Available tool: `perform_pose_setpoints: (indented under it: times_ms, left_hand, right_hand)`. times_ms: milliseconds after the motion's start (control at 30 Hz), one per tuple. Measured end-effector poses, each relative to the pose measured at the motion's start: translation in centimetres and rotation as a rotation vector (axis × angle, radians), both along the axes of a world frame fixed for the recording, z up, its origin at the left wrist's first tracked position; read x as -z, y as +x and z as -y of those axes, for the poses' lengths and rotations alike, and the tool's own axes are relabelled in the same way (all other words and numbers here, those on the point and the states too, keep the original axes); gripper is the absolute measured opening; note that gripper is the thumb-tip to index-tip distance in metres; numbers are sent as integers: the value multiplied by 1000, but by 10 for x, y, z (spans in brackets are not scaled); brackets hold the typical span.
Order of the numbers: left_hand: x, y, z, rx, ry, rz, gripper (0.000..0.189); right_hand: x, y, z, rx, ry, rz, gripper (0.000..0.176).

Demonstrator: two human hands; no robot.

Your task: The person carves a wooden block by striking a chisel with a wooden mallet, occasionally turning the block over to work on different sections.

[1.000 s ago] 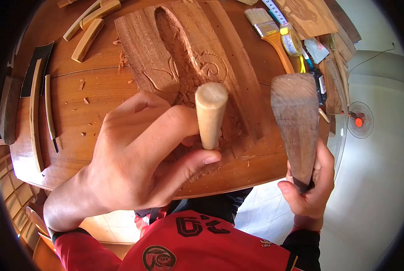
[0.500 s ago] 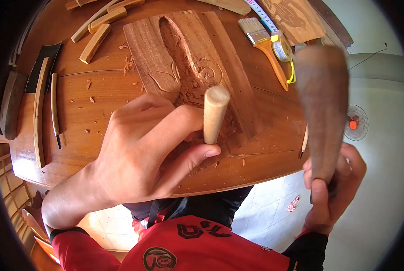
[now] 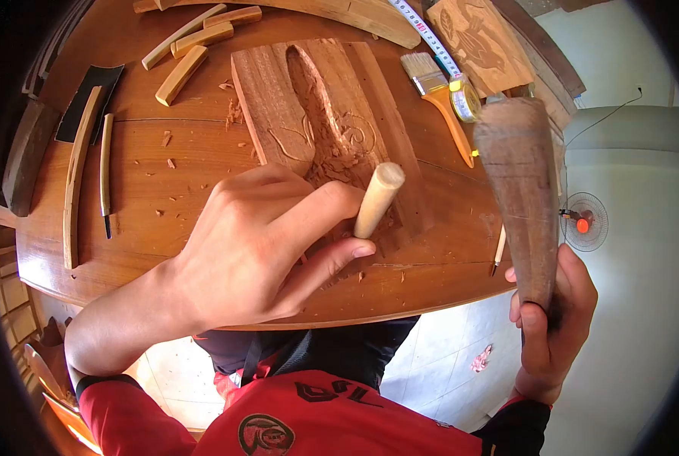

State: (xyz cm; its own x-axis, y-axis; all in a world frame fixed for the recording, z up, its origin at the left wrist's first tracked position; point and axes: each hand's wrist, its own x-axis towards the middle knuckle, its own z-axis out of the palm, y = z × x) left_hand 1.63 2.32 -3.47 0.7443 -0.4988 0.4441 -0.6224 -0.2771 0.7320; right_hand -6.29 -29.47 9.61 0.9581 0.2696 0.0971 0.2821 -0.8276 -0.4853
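A pale round handle (image 3: 379,199) is gripped between the thumb and fingers of the left hand (image 3: 252,243), its top tilted rightward; the carved board (image 3: 332,114) lies partly beneath that hand. Farther right, a wooden mallet (image 3: 520,182) is held by its narrow end in the closed right hand (image 3: 550,327), head raised.

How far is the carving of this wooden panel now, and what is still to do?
The long hollow and scroll lines in the panel look cut. In hand: the left hand grips a pale handle, the right hand a wooden mallet. Left, it seems: clearing loose chips at the hollow's near end; whether more cutting is needed, I cannot tell.
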Motion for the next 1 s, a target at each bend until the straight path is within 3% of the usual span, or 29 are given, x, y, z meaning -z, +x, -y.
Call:
perform_pose_setpoints:
  times_ms: [333, 400, 467, 533, 567, 633, 667, 733, 833, 867, 967, 1000]
  left_hand:
    - [-5, -4, 4, -27, 11, -1, 15]
    - [-6, -4, 4, -20, 32, 47, 16]
    - [-9, -6, 5, -43, 29, 37, 17]
    - [-11, -9, 7, -79, 38, 42, 17]
    - [-12, -11, 8, -101, 50, 51, 17]
    - [-12, -12, 8, -116, 73, 64, 18]
    - [-12, -12, 8, -110, 86, 67, 18]
    - [-12, -13, 6, -107, 105, 69, 19]
    - [-13, -13, 6, -99, 110, 67, 23]
    - [-11, -13, 6, -100, 106, 61, 24]
    - [-12, -15, 7, -94, 150, 116, 27]
    - [-11, -17, 7, -94, 174, 135, 28]
  right_hand:
    - [-19, 11, -18, -236, -195, 73, 63]
    - [-20, 6, -16, -146, -59, 121, 62]
    - [-13, 1, -31, 32, 262, 234, 58]
    - [-10, 2, -32, 52, 307, 221, 52]
    - [-11, 6, -35, 16, 248, 210, 54]
    - [-26, 24, -43, -299, -254, 66, 60]
    - [-29, 27, -45, -317, -266, 51, 64]
    - [-31, 18, -39, -186, -80, 41, 71]
    - [-28, 11, -45, -127, -11, 111, 60]
    - [-27, 22, -50, -241, -162, 84, 57]
    - [-29, 20, -47, -231, -122, 78, 55]
    - [-29, 9, -46, -104, 75, 74, 57]
